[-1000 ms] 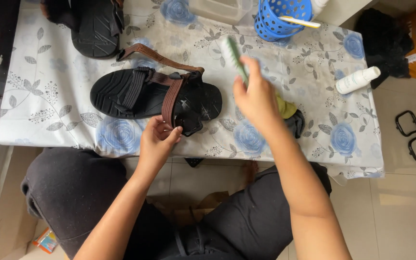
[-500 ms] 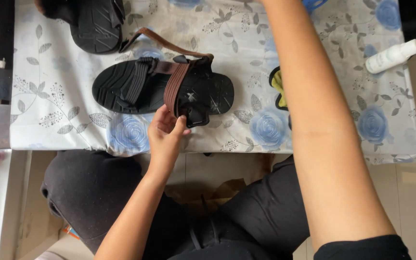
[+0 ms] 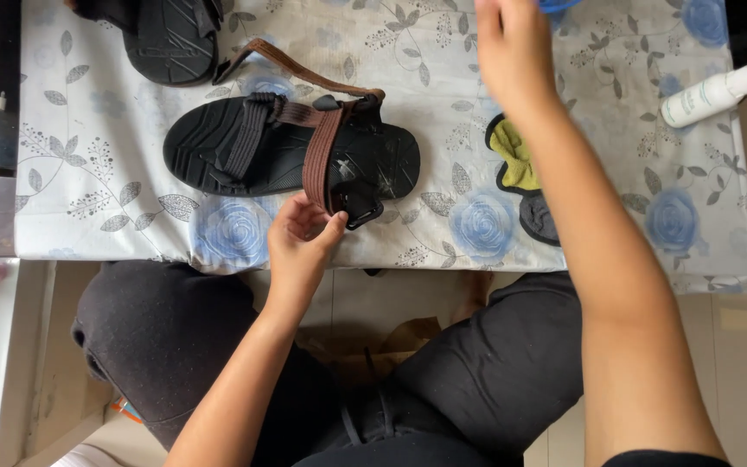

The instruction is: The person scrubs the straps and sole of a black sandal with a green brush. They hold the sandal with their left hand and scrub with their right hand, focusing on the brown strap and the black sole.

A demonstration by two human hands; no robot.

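Head view: two hands present. Left hand (image 3: 303,238) pinches the brown strap (image 3: 316,156) of one black sandal (image 3: 291,156) lying on the desk (image 3: 88,147) just above it. Right hand (image 3: 512,43) reaches to the far desk edge; its grip cannot be told. One second sandal (image 3: 170,39) beyond the left hand. One white bottle (image 3: 712,93) and one yellow-and-black cloth (image 3: 520,169) near the right forearm.

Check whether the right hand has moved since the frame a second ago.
Yes. The right hand has reached farther up the flowered table, away from the black sandal towards the far edge; the green brush it held is no longer visible.
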